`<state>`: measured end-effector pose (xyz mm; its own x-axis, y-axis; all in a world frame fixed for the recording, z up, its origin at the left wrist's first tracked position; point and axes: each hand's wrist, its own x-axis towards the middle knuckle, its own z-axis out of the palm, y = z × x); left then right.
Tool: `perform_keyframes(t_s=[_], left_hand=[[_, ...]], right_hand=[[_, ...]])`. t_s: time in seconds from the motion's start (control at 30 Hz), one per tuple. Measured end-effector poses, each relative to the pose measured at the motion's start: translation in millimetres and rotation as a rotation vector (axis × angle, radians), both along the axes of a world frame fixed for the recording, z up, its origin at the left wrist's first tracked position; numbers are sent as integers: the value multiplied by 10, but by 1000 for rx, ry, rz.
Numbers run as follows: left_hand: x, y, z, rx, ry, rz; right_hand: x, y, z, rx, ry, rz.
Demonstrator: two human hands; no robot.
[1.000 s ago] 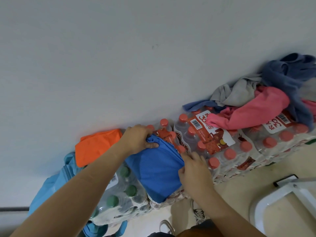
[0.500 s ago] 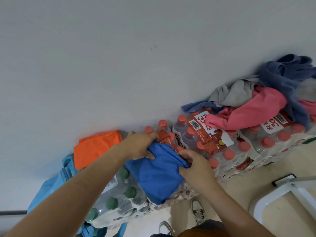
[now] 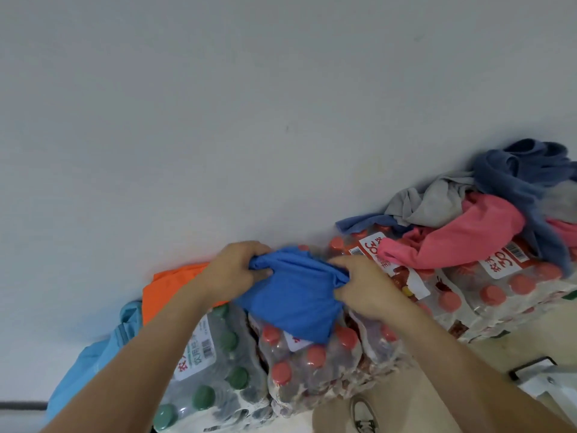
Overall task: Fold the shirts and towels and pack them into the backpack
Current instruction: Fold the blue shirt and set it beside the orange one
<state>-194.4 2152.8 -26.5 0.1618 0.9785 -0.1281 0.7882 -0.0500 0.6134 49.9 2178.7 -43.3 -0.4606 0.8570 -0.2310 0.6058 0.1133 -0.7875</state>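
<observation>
Both hands, left hand (image 3: 232,271), right hand (image 3: 363,287), grip blue cloth (image 3: 293,295) crosswise.

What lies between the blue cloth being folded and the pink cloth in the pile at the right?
In the head view: the right hand, gripping the blue cloth, and beyond it a wrapped pack of red-capped bottles.

A folded cloth (image 3: 293,301) lies on the bottle packs (image 3: 312,370); clothes heap (image 3: 468,220) at two o'clock, backpack (image 3: 93,360) at eight o'clock.
</observation>
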Motion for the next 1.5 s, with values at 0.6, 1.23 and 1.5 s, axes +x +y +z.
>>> perform_keyframes(t_s=[0.6, 1.23, 1.5], left_hand=[[766, -1106, -603, 35, 673, -40], [1043, -934, -621, 26, 246, 334], [1139, -794, -718, 57, 365, 372]], right_hand=[[203, 382, -567, 640, -303, 585], [189, 78, -661, 587, -41, 664], [210, 158, -623, 405, -6, 649]])
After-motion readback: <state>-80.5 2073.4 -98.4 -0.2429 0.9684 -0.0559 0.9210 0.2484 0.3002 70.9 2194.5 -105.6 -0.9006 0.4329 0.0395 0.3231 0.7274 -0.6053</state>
